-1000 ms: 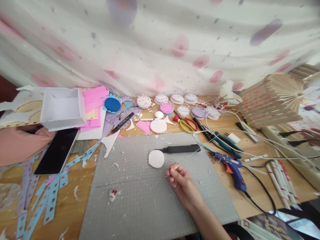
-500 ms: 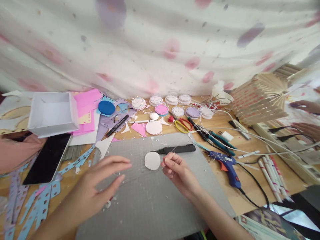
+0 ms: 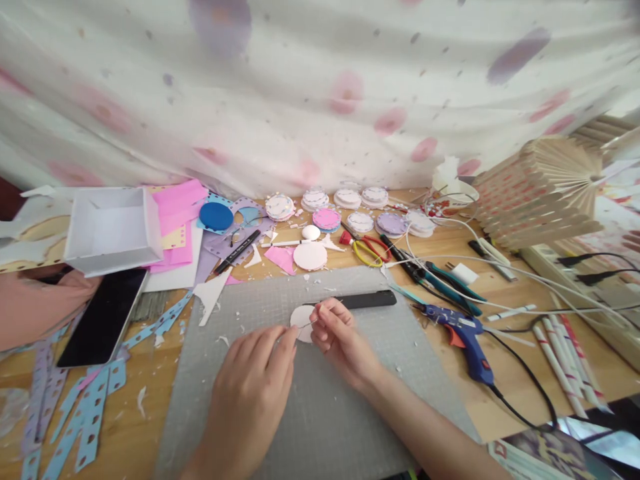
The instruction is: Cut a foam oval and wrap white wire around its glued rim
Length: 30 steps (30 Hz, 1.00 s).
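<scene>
A white foam disc [image 3: 300, 316] lies on the grey cutting mat [image 3: 280, 413], partly covered by my fingers. My right hand [image 3: 336, 339] pinches a thin white stick at the disc's right edge. My left hand [image 3: 253, 387] rests on the mat just below the disc, its fingertips reaching the disc's lower edge. A black craft knife [image 3: 364, 299] lies just behind my right hand.
A blue glue gun [image 3: 463, 339] with its black cord lies right of the mat. Scissors [image 3: 367, 249], pliers [image 3: 433, 277], a black marker [image 3: 240, 248] and decorated foam discs [image 3: 326, 218] sit behind. A white box [image 3: 113, 230], a phone [image 3: 103, 317] and blue paper strips [image 3: 95, 400] are left.
My left hand came into view and moved in to the disc. My right hand carried the thin stick up and left from the mat to the disc's edge.
</scene>
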### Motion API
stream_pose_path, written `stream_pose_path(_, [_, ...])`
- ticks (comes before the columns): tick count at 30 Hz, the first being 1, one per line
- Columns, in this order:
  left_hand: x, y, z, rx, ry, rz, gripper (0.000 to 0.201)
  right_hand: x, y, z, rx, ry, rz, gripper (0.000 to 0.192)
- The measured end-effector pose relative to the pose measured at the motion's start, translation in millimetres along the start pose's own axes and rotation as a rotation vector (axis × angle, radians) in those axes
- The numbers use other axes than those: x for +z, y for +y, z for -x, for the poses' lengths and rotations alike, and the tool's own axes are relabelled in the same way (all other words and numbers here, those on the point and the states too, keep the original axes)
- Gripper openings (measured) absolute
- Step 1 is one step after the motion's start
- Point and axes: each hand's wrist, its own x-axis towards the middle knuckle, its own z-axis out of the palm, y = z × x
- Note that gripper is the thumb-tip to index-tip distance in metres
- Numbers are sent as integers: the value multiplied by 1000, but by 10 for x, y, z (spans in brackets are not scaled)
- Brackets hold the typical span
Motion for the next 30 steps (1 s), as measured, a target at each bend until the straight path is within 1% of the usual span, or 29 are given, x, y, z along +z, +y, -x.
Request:
stream_pose_path(4, [-41, 21, -46, 27, 43, -7, 22, 21, -39, 39, -43, -27, 73, 23])
stream_pose_path(7, [-91, 27, -99, 86, 55, -5, 17, 23, -48, 45, -80, -72, 130, 24])
stream_pose_path(10, [-146, 3, -160, 158, 66, -5, 18, 25, -40, 46, -91, -93, 100, 20])
stream_pose_path(15, [-208, -59, -202, 224, 46, -43, 19, 37, -28, 52, -86, -120, 42, 17])
stream_pose_path(19, [-230, -58, -207, 227, 41, -25, 19, 22, -23, 50, -44, -150, -11, 19])
stream_pose_path(22, [-261, -24, -225, 188, 48, 48, 19, -3, -20, 38, 17, -231, -56, 20])
stream_pose_path(24, [-283, 7, -234, 143, 49, 158, 19, -15, -15, 33, 46, -300, -76, 21])
stream_pose_path(25, [-290, 23, -234, 102, 29, 246, 18, -18, -9, 34, 55, -328, -80, 22])
stream_pose_path(27, [-299, 56, -222, -20, -67, 478, 19, -23, 11, 45, 70, -377, -70, 29])
stream_pose_path(28, [-302, 73, -211, -100, -142, 600, 20, -27, 26, 53, 79, -401, -60, 34])
stream_pose_path(30, [-311, 104, -188, -265, -353, 815, 21, -41, 58, 71, 104, -468, -33, 46])
